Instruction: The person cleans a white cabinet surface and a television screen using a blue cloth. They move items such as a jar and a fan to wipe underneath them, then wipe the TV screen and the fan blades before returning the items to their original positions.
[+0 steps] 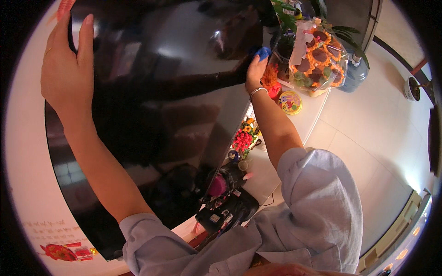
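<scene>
A large flat television screen [148, 114], black and glossy, fills the middle of the view and mirrors my arm. My left hand [67, 65] lies at its far left edge, thumb and fingers spread around the rim. Near the right edge, my right hand [256, 74] presses a small blue cloth [263, 53] to the screen. A bracelet [258, 90] circles the right wrist. Part of the cloth is hidden in the fingers.
A white cabinet top [310, 110] runs along the right, bearing a wrapped flower bouquet [319, 58], a round yellow tin [290, 102], red flowers [243, 139] and a black bag [228, 210]. A water bottle [355, 76] and a potted plant [412, 89] stand beyond.
</scene>
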`<action>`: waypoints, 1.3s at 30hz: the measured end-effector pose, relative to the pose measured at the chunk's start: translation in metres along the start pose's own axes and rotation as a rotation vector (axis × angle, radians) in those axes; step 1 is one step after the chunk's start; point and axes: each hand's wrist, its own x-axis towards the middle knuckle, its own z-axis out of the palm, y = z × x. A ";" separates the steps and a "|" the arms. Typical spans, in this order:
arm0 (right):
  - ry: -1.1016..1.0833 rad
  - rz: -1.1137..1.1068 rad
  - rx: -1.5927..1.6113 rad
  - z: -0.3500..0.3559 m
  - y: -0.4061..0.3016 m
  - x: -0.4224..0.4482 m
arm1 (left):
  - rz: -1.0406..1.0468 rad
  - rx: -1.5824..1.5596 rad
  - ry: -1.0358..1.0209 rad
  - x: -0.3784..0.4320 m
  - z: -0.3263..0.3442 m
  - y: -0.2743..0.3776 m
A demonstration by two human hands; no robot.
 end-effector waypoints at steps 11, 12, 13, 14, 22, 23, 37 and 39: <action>-0.190 -0.692 0.172 0.016 -0.301 -0.163 | -0.081 -0.327 -0.057 0.002 -0.019 -0.009; -0.253 -0.753 0.195 0.009 -0.338 -0.176 | -0.100 -0.367 -0.090 0.007 -0.036 0.008; -0.325 -0.752 0.269 0.005 -0.369 -0.195 | -0.166 -0.484 -0.221 0.016 -0.053 0.008; -0.313 -0.802 0.303 0.000 -0.386 -0.206 | -0.168 -0.582 -0.311 0.023 -0.061 -0.001; -0.349 -0.896 0.171 -0.002 -0.336 -0.177 | -0.144 -0.434 -0.254 0.014 -0.055 -0.005; -0.311 -0.828 0.134 -0.002 -0.309 -0.159 | -0.140 -0.425 -0.240 0.013 -0.052 0.000; 0.002 0.212 -0.213 -0.020 -0.033 -0.139 | -0.018 -0.362 -0.105 0.004 -0.043 0.009; -0.035 0.247 -0.179 -0.018 -0.055 -0.157 | 0.009 -0.374 0.011 0.008 -0.053 -0.002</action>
